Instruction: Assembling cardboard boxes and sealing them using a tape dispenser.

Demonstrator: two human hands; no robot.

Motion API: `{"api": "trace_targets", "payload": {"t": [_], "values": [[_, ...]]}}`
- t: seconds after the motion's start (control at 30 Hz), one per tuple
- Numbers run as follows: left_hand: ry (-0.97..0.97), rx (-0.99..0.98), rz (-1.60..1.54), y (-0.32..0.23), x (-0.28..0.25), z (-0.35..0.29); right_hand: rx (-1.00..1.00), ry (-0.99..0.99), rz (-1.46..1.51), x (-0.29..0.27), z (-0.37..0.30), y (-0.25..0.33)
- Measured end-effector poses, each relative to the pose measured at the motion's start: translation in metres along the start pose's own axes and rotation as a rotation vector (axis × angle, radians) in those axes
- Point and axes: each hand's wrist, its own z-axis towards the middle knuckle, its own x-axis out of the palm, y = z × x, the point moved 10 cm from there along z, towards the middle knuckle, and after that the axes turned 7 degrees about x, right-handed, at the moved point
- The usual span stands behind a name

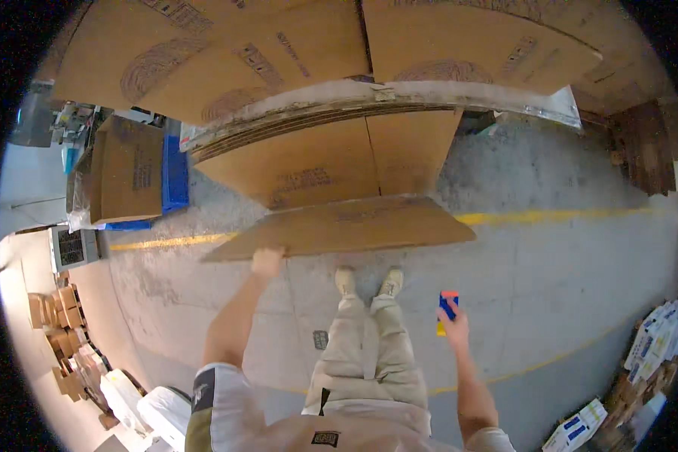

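My left hand (267, 261), slightly blurred, is closed on the near edge of a large brown cardboard sheet (346, 226). The sheet spreads low in front of my feet, and its far side meets an upright cardboard panel (316, 169). Out to the right, apart from the cardboard, my right hand (456, 324) grips a small blue hand-held object (448, 305) with an orange end and a yellow end. Its exact kind does not show. The fingers wrap around its middle.
Stacked flat cardboard layers (279, 128) stand ahead, with big printed cartons (279, 53) above. At left are an open carton (128, 169) and a blue bin (175, 173). A yellow line (557, 216) crosses the grey floor. White packages (659, 339) lie at right.
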Motion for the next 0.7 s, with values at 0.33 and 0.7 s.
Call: {"api": "trace_targets", "payload": {"t": [0.33, 0.7], "values": [[0.104, 0.187, -0.242, -0.122, 0.174, -0.145, -0.036, -0.036, 0.296, 0.085, 0.055, 0.063], [-0.216, 0.289, -0.791, -0.070, 0.155, -0.186, -0.052, -0.097, 0.321, 0.098, 0.013, 0.004]]}}
